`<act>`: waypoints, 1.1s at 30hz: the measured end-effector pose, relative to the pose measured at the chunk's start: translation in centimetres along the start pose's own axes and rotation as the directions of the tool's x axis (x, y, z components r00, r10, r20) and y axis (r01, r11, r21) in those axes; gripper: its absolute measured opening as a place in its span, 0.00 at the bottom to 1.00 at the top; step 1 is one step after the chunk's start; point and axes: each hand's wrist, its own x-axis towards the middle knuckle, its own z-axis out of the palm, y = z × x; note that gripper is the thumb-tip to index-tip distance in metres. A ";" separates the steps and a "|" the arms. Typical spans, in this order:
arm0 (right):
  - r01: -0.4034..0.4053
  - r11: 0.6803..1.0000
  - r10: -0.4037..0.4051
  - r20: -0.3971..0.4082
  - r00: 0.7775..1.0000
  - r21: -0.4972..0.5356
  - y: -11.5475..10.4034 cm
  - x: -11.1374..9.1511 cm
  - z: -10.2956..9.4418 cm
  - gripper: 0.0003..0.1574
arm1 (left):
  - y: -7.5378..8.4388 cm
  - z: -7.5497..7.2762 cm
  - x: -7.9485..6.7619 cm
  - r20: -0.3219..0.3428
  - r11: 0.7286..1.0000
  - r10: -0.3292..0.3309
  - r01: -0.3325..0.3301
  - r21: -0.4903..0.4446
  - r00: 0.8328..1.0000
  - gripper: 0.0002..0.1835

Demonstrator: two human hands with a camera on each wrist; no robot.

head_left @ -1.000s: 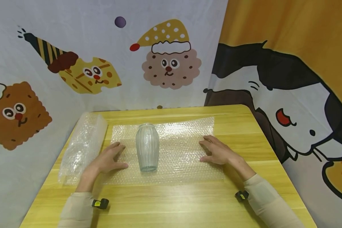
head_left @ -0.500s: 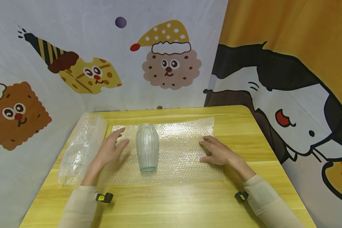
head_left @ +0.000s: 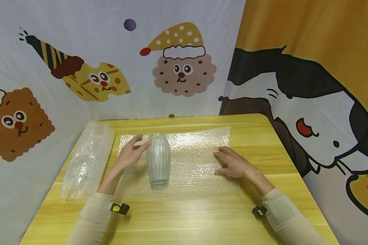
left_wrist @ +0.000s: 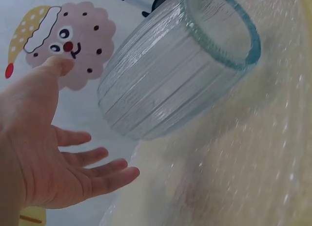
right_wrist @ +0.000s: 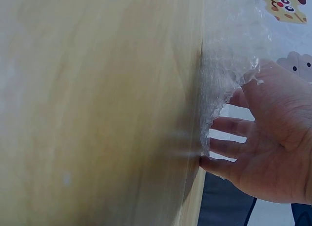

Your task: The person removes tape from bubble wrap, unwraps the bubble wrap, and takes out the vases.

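Note:
A clear ribbed glass vase appears to lie on its side on a flat sheet of bubble wrap, its thick bluish end towards me. Just left of its far end is my left hand, thumb and fingers spread. In the left wrist view that hand holds nothing and a gap shows between its fingers and the glass. My right hand rests at the sheet's right edge. In the right wrist view its extended fingers touch the wrap's raised edge.
A bundle of bubble wrap lies along the left side of the wooden table. Behind the table hangs a cartoon-printed white cloth, with an orange and black printed one on the right.
My left hand has left the sheet's left part and moved up and right, to beside the vase's far end. The right hand, vase and wrap have stayed in place.

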 end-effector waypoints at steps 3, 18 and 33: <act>0.002 1.000 -0.002 0.001 1.000 0.003 0.0 0.0 0.0 0.55 | 0.4 0.6 0.2 0.022 0.999 -0.045 0.045 0.000 0.999 0.54; 0.006 1.000 -0.006 -0.009 1.000 0.002 0.0 -0.1 0.1 0.55 | 1.4 2.5 1.0 0.112 0.984 -0.172 0.176 -0.032 0.979 0.65; 0.004 1.000 -0.004 -0.004 1.000 0.002 -0.2 -0.1 0.0 0.55 | 1.3 3.4 1.7 0.141 0.976 -0.183 0.197 -0.090 0.973 0.62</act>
